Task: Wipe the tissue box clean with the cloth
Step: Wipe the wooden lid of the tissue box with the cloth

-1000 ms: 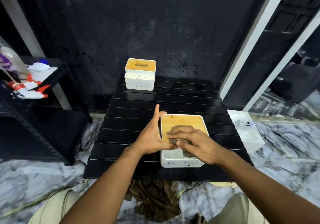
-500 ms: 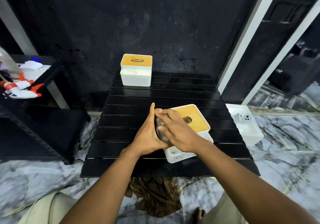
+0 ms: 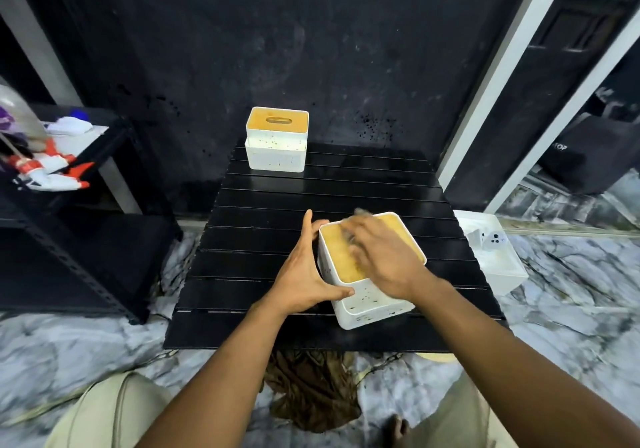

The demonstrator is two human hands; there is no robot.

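Centre frame, the tissue box [image 3: 370, 303] sits on the black slatted surface [image 3: 277, 225]. The left hand [image 3: 301, 274] braces its side, fingers straight. The blurred right hand [image 3: 384, 257] covers the cloth [image 3: 362, 212] on top, its grip impossible to tell.

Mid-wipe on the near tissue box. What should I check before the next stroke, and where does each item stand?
1. Left hand braces the near tissue box: ok, palm against its left side.
2. Right hand has the cloth: cannot tell, motion blur; only a grey bit shows past the fingertips.
3. Box fully on the black table: ok.
4. Box front clean: not ok, dark specks show.
5. Second tissue box out of the way: ok, at the far edge.
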